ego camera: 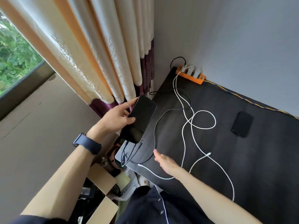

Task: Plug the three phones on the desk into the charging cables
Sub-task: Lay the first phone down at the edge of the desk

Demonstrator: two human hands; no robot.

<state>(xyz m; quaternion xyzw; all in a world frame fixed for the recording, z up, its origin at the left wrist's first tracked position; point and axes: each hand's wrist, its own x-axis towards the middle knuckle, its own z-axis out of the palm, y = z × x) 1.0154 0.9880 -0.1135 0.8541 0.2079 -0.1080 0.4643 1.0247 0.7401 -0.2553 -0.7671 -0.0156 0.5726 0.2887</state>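
My left hand [117,116] grips a large black phone [139,118] by its edge, lifted over the desk's left corner, screen up. A dark cable [156,126] hangs from the phone's lower end and loops across the black desk mat [258,159]. My right hand [165,162] rests flat on the mat below that loop, fingers apart and holding nothing. A second black phone [242,124] lies at the right of the mat. White charging cables [191,120] trail from an orange power strip [191,75] at the back; one free white plug [208,154] lies near my right forearm.
A curtain [100,54] hangs just left of the desk beside a window. Open cardboard boxes [100,177] with clutter sit on the floor below the desk's left corner. A grey wall stands behind the power strip.
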